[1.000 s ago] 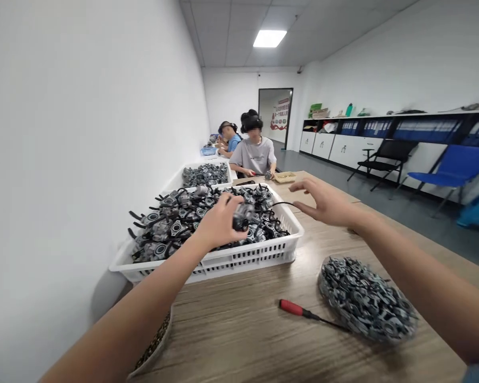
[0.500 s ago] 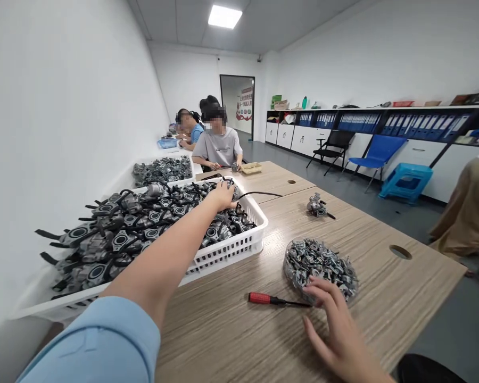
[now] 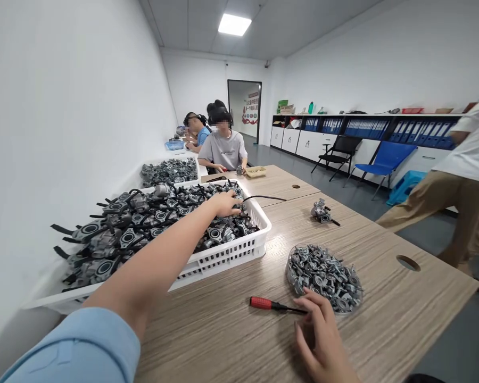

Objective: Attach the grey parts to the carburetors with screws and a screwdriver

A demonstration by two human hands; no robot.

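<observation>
My left hand (image 3: pixel 225 204) reaches over the white slatted basket (image 3: pixel 227 254), which is heaped with carburetors (image 3: pixel 127 238) that have black hoses. Its fingers are apart and rest among the carburetors at the basket's right end; their tips are partly lost among the parts. My right hand (image 3: pixel 321 332) hovers low over the table, fingers loosely bent and apart, holding nothing I can see. Its fingertips are at the near rim of a clear round dish (image 3: pixel 289 276) full of small metal parts (image 3: pixel 323 271). A screwdriver (image 3: pixel 261 303) with a red and black handle lies beside it, its shaft end by those fingers.
A single carburetor (image 3: pixel 322 211) sits on the wooden table (image 3: pixel 223 330) beyond the dish. Behind the basket stands a second basket of parts (image 3: pixel 170 170). A seated co-worker (image 3: pixel 223 149) is across, by a yellow tray (image 3: pixel 256 171). Another person (image 3: pixel 467 175) walks at right.
My left hand's fingers have shifted and now point more to the right among the carburetors. My right hand has moved slightly left. The person at right has come further into view.
</observation>
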